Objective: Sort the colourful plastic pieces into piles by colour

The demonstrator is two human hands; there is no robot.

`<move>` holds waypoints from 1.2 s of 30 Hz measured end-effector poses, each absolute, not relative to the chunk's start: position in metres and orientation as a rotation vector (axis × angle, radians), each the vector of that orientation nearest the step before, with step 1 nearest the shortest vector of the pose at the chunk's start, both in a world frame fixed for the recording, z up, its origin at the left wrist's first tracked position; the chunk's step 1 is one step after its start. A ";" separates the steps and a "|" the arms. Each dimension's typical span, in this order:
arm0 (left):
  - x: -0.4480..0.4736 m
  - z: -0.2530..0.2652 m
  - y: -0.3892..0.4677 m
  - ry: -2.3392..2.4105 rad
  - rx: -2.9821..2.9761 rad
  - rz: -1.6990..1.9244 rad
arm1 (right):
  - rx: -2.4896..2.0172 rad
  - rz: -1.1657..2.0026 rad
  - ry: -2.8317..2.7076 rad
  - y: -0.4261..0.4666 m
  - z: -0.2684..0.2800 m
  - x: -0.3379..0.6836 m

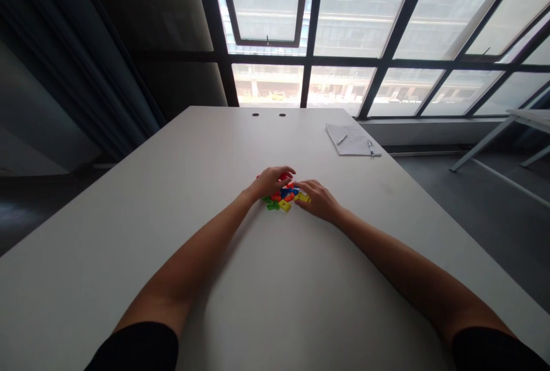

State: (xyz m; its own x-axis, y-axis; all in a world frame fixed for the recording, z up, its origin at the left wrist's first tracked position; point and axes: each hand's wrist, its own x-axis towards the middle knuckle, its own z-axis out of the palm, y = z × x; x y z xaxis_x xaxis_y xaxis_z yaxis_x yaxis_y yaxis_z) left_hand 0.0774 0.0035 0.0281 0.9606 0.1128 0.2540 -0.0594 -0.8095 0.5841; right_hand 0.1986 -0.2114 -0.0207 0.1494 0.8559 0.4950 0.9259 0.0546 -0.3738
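Observation:
A small heap of brightly coloured plastic pieces lies on the white table (275,279); their exact kind is too small to make out. My left hand (271,182) is over the heap's left and far side, its fingers curved and apart above red pieces (284,176). At the right edge, my right hand (320,200) rests with fingers stretched apart around yellow pieces (303,197), partly covering them. Blue pieces (285,193) show between the hands. Green pieces (272,205) and a separate yellow piece (284,206) sit at the near side.
Toward the far right of the table lies a sheet of paper (350,141) with a pen (371,147) on it. Two round cable holes (255,114) are near the far edge. Beyond are windows, a dark curtain (86,62) and another table (530,119).

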 end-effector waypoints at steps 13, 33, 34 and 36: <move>0.012 0.002 -0.015 0.056 2.771 0.305 | -2.034 0.007 -1.623 -0.205 -0.023 0.195; 0.009 0.007 -0.018 0.202 2.720 0.725 | -1.617 -0.032 -1.504 -0.211 -0.018 0.182; 0.010 0.005 -0.012 0.296 2.733 0.664 | -1.635 -0.022 -1.512 -0.212 -0.017 0.184; 0.011 0.001 -0.001 0.406 2.722 0.494 | -1.721 0.032 -1.574 -0.214 -0.014 0.188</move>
State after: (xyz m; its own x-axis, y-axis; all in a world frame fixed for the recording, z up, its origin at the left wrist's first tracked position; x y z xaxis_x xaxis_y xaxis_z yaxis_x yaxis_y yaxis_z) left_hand 0.0115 -0.0010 0.0006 0.8984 0.3343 0.2849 0.2145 -0.9000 0.3795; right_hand 0.1880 -0.2142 -0.0143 0.2303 0.8515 0.4711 0.8316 0.0793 -0.5497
